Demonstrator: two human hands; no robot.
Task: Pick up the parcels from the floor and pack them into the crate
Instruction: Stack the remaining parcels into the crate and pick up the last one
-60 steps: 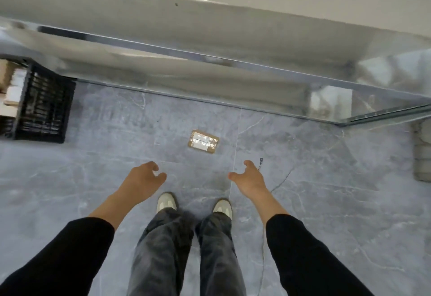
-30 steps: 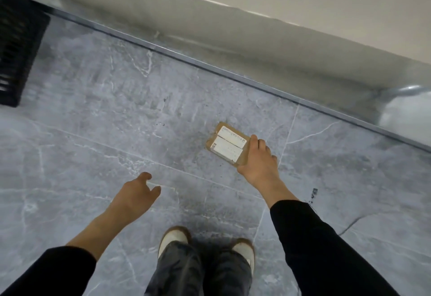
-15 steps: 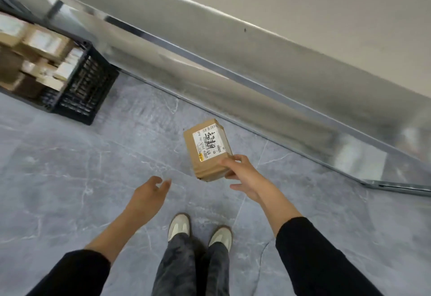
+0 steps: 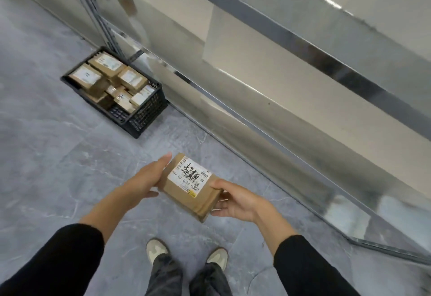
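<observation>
- Floor [image 4: 58,155]: grey marbled tile; shiny metal wall panel [image 4: 303,85] runs along its far edge.
- Crate [image 4: 145,114]: black, on floor at far edge, against wall panel, upper left of view; brown parcels [image 4: 102,78] piled inside.
- Parcel [image 4: 186,196]: brown, white label up, held off floor btwn both hands, above shoes [image 4: 156,250], well apart from crate.
- L hand [image 4: 142,183]: fingers straight, flat vs parcel's left side.
- R hand [image 4: 238,200]: thumb on top, fingers curled under parcel's near-right end.
</observation>
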